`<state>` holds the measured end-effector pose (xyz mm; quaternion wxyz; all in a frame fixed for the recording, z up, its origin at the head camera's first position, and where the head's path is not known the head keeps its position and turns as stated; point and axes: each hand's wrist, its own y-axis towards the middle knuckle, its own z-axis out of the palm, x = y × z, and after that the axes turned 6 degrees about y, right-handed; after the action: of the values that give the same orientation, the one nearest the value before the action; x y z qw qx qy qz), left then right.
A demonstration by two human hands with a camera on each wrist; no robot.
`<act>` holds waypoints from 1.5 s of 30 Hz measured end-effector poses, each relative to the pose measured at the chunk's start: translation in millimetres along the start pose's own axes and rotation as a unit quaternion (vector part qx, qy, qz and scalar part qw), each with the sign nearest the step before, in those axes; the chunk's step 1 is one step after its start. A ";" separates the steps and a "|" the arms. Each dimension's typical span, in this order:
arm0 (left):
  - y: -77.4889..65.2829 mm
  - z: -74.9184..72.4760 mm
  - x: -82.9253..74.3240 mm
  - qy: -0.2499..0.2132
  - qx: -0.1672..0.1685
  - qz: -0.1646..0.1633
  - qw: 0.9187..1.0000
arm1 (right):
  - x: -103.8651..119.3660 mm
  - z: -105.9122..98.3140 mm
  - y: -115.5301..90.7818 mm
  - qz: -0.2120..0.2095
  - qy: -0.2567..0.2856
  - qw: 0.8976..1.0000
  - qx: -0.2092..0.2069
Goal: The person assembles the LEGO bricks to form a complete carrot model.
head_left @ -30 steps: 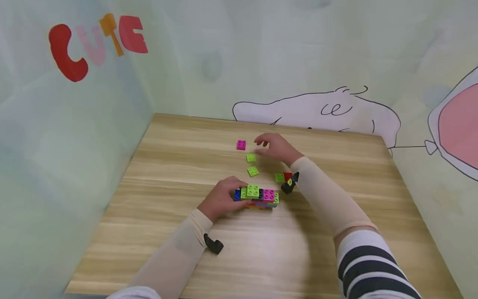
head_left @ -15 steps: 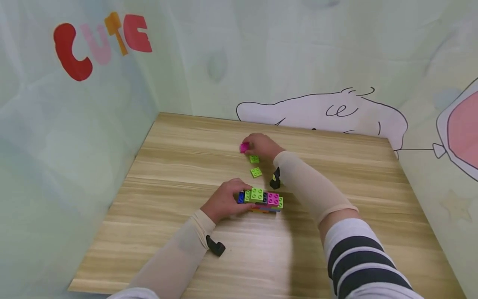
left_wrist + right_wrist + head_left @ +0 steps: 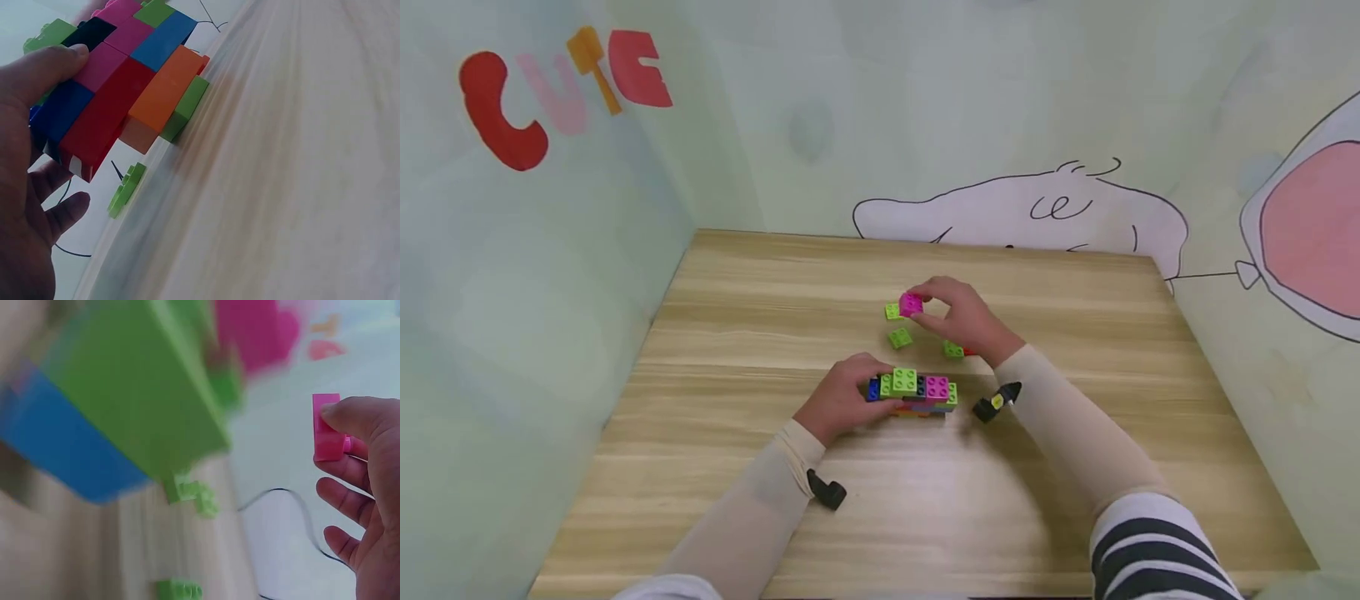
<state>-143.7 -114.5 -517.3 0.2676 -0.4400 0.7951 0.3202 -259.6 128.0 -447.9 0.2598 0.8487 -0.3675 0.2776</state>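
My left hand point(image 3: 844, 398) grips the left end of a multicoloured stack of toy building bricks point(image 3: 936, 388), thumb along its near side. In the left wrist view the stack point(image 3: 140, 69) shows pink, black, blue, red, orange and green bricks in stepped layers, narrower at the bottom. My right hand point(image 3: 964, 317) pinches a pink brick point(image 3: 912, 305) between thumb and fingers, beyond the stack. The right wrist view shows this pink brick point(image 3: 327, 428) held off the table, its studs toward the palm, while the lower fingers stay loosely bent.
Two flat lime-green bricks point(image 3: 899, 337) lie beyond the stack, one partly behind the pink brick. A green brick point(image 3: 953, 349) and a partly hidden red brick point(image 3: 969, 351) lie below the right wrist. Walls border the wooden table point(image 3: 722, 350) at the back and left.
My right hand reached left to the pink brick at the back, took hold of it, lifted it and brought it back to the right. My left hand stays on the stack.
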 end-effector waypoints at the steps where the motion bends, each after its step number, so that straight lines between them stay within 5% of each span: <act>1: 0.9 0.4 -0.1 0.000 0.002 -0.002 1.000 | 2.4 -3.5 -14.8 -0.004 0.007 1.000 -0.017; 7: 4.8 6.8 -2.4 0.014 0.003 -0.004 1.000 | 13.0 6.9 -95.6 -0.045 0.047 0.993 -0.103; 11: 7.7 12.1 -4.9 0.021 -0.008 0.016 1.000 | 19.4 25.1 -119.3 -0.076 0.033 0.990 -0.112; 27: 7.9 15.5 -7.6 0.004 -0.004 0.004 1.000 | 35.4 26.8 -121.6 -0.058 -0.060 0.994 -0.064; 36: 6.3 14.1 -5.2 0.004 0.003 -0.001 1.000 | 27.9 31.8 -121.5 -0.053 -0.055 0.995 -0.058; 41: 7.2 15.9 -7.1 0.015 0.007 -0.007 1.000 | -7.0 23.7 -126.4 -0.003 0.083 0.991 -0.109; 45: 7.3 15.4 -8.4 0.019 -0.003 -0.018 1.000 | -56.3 9.4 -127.1 0.055 0.067 0.983 -0.163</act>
<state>-143.8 -95.5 -519.4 0.2564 -0.4608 0.7914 0.3091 -191.8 224.5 -522.0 0.4030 0.7527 -0.4359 0.2846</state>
